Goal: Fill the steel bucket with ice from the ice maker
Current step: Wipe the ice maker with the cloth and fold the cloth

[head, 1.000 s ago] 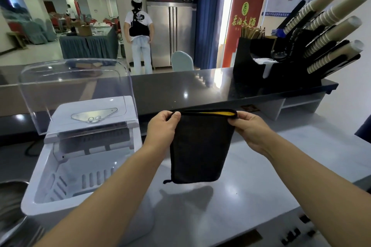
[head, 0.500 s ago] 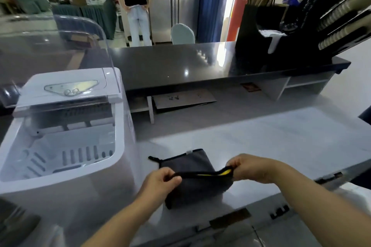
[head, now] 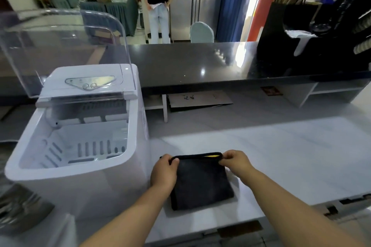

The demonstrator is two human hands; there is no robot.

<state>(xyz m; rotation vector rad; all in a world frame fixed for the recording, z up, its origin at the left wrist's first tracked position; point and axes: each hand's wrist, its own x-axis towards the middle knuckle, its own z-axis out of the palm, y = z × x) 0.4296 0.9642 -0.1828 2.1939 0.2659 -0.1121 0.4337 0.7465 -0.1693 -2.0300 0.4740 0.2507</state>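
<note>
Left hand (head: 163, 170) and right hand (head: 235, 161) each pinch a top corner of the black cloth (head: 200, 182), flat on the counter (head: 281, 156) just right of the open ice maker (head: 80, 182).

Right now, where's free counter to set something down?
Free: pale counter right of the black cloth, and the dark bar top between clear lid and black organizer. Crowded: ice maker fills the left; left hand and right hand pinch the cloth front-centre.

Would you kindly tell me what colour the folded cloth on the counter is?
The cloth is black, with yellow showing inside its top edge; head view.
</note>
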